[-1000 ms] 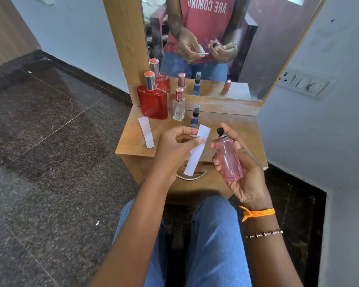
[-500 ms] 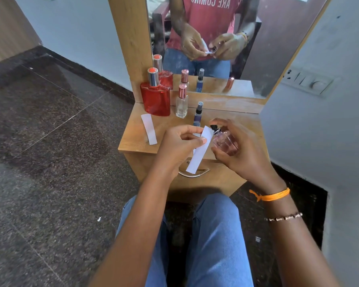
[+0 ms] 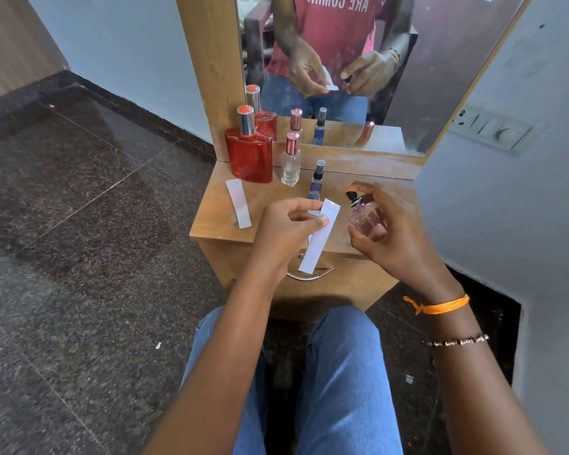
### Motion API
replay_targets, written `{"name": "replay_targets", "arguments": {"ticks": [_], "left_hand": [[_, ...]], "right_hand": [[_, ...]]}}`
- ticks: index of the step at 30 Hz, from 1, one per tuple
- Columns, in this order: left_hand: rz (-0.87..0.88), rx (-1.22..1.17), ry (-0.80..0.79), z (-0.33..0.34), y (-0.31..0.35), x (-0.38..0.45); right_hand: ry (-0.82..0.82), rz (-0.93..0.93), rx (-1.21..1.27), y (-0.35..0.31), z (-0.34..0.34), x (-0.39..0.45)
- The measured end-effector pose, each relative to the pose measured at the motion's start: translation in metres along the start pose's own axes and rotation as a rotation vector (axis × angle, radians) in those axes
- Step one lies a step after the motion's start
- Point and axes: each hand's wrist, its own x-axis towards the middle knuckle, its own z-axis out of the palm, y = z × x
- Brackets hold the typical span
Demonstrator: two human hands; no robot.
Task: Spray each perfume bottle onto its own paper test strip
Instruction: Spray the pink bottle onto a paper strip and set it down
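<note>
Small wooden dresser top point(image 3: 217, 221) w/ a mirror point(image 3: 408, 93) behind, set in a corner: grey wall close on the right, dark stone floor to the left.

Head view, only one given. Left hand point(image 3: 284, 229) pinches a white paper strip point(image 3: 317, 239) near its upper end btw thumb and fingers; the strip hangs slanted, lower end over the drawer handle point(image 3: 309, 275). Right hand point(image 3: 386, 231) is wrapped round the pink bottle point(image 3: 365, 220), black nozzle point(image 3: 351, 196) tipped toward the strip's top, a finger arched over the nozzle. Bottle sits just beside the strip, not touching. No mist visible, so can't tell if the press has landed yet.

Doing it well, imo: keep the nozzle aimed at the free top part of the strip above the pinch, not at the thumb; hold the strip's flat face to the nozzle; one short press. A small gap helps the spray spread rather than drip.

Edges/room: both hands work over the front edge of the top, so a dropped strip goes to the floor or lap. Back row holds a red bottle point(image 3: 250, 156), a clear bottle point(image 3: 290, 165) w/ a rose cap and a slim dark sprayer point(image 3: 316, 182), the last just beyond the left fingers; watch knuckles there. Second strip point(image 3: 239, 203) lies flat on the left part of the top, near that edge. Open room is mostly left and toward the lap; the right side is tight against the wall.
</note>
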Motion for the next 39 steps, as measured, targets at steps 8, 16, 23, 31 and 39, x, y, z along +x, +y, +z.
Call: {"name": "replay_targets", "arguments": {"ticks": [8,16,23,31,39], "left_hand": [[0.109,0.188,0.138,0.025,-0.017,0.022],[0.248,0.623,0.133,0.049,-0.025,0.035],[0.361,0.909,0.323,0.051,-0.034,0.031],[0.363,0.922,0.339,0.056,-0.035,0.037],[0.397,0.683,0.291,0.044,-0.024,0.022]], "right_hand": [[0.081,0.129,0.161,0.004,0.004,-0.015],[0.122,0.19,0.263,0.003,0.006,-0.019],[0.131,0.184,0.279,0.001,0.01,-0.019],[0.16,0.19,0.305,0.004,0.015,-0.02],[0.281,0.197,0.338,0.012,0.022,-0.025]]}}
